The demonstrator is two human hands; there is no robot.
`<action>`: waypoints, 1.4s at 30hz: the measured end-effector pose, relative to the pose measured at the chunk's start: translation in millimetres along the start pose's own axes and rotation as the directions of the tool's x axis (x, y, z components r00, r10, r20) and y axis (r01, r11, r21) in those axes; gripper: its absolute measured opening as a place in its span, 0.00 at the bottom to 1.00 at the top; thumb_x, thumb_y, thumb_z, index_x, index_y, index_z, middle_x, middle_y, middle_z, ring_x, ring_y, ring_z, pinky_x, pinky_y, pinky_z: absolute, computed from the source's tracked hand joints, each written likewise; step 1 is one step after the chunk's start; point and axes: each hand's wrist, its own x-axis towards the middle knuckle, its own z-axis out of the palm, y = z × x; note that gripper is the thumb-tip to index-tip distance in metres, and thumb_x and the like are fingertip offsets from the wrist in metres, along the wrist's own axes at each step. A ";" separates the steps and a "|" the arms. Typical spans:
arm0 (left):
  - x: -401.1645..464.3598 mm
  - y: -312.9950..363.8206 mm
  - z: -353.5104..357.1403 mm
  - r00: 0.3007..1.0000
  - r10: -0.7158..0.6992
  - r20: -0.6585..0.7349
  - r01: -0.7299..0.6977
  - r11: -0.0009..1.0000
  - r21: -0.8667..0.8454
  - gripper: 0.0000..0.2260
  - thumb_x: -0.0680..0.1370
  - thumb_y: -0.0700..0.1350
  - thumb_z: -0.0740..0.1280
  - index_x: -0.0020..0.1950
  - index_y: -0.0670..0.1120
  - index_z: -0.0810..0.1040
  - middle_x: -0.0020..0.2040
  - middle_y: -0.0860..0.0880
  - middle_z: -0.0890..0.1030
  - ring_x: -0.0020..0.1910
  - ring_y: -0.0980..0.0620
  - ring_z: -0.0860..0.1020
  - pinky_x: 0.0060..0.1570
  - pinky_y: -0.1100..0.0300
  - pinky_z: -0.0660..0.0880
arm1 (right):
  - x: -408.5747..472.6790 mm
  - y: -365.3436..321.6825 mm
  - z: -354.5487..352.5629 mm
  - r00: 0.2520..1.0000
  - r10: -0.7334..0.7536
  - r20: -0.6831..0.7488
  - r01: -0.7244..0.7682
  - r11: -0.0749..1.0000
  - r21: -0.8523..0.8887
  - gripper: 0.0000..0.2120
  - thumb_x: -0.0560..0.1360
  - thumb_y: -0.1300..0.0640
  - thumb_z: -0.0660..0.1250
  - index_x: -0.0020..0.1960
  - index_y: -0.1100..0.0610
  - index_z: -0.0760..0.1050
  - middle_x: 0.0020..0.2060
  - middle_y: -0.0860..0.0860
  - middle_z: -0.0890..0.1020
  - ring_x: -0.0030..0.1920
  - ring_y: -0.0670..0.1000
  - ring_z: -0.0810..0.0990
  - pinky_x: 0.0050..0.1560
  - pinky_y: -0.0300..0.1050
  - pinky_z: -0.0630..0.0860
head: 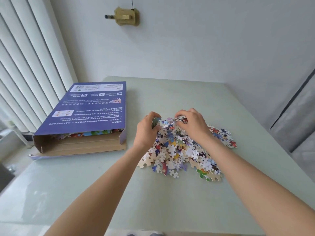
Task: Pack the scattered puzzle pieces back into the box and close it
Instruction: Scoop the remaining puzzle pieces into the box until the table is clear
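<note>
Both hands, the left hand (148, 128) and right hand (190, 124), curl around puzzle pieces (184, 150) to carry them into the open box (85, 116).

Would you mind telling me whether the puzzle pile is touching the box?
Apart. The head view shows a strip of bare table between the box and the nearest edge of the pile, where both hands are gathering pieces.
</note>
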 end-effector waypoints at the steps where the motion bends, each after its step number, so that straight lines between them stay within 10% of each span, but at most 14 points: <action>1: -0.6 0.2 -4.0 1.000 0.009 -0.005 -0.009 1.000 -0.001 0.11 0.76 0.37 0.66 0.57 0.44 0.74 0.55 0.46 0.79 0.49 0.47 0.77 0.44 0.64 0.66 | -0.9 -4.4 -0.1 1.000 0.006 -0.011 -0.006 0.999 0.040 0.09 0.75 0.53 0.67 0.55 0.50 0.77 0.47 0.53 0.74 0.44 0.53 0.75 0.44 0.44 0.70; 13: -41.3 -49.0 -107.8 0.982 0.149 -0.117 -0.126 0.976 0.177 0.10 0.77 0.35 0.64 0.57 0.43 0.75 0.54 0.47 0.76 0.45 0.49 0.73 0.43 0.65 0.63 | -21.0 -73.9 17.1 0.995 -0.094 -0.012 0.095 0.975 0.199 0.07 0.74 0.54 0.68 0.53 0.49 0.78 0.41 0.51 0.72 0.41 0.49 0.70 0.39 0.38 0.64; 22: -37.8 -109.1 -127.4 0.975 0.194 0.110 -0.223 0.841 0.492 0.17 0.75 0.36 0.66 0.64 0.45 0.73 0.51 0.42 0.76 0.52 0.41 0.74 0.47 0.53 0.70 | -16.2 -117.3 46.0 0.989 -0.145 0.021 0.137 0.963 0.231 0.08 0.74 0.54 0.69 0.52 0.50 0.79 0.44 0.52 0.76 0.44 0.48 0.72 0.40 0.37 0.60; 33: -39.6 -125.4 -138.1 0.874 0.446 0.193 -0.394 0.420 0.817 0.31 0.63 0.58 0.75 0.61 0.49 0.71 0.50 0.49 0.78 0.46 0.48 0.75 0.45 0.57 0.72 | -12.8 -125.6 65.2 0.988 -0.148 0.054 0.126 0.949 0.290 0.08 0.72 0.56 0.71 0.51 0.50 0.79 0.48 0.55 0.80 0.48 0.52 0.77 0.43 0.38 0.65; 37: -34.0 -116.8 -143.7 0.941 0.328 0.081 -0.252 0.519 0.817 0.35 0.60 0.62 0.75 0.61 0.47 0.71 0.56 0.44 0.76 0.52 0.44 0.72 0.50 0.54 0.68 | -13.2 -123.9 65.6 0.987 -0.150 0.058 0.127 0.948 0.292 0.08 0.72 0.56 0.71 0.51 0.49 0.79 0.48 0.54 0.80 0.46 0.50 0.75 0.43 0.38 0.64; 42: -32.7 -107.4 -151.0 0.981 0.167 0.101 -0.194 0.780 0.595 0.11 0.74 0.46 0.70 0.49 0.41 0.73 0.48 0.44 0.73 0.42 0.40 0.75 0.38 0.52 0.69 | -12.7 -123.8 64.3 0.986 -0.155 0.061 0.130 0.946 0.298 0.08 0.72 0.55 0.71 0.51 0.49 0.78 0.49 0.54 0.80 0.47 0.51 0.76 0.44 0.38 0.65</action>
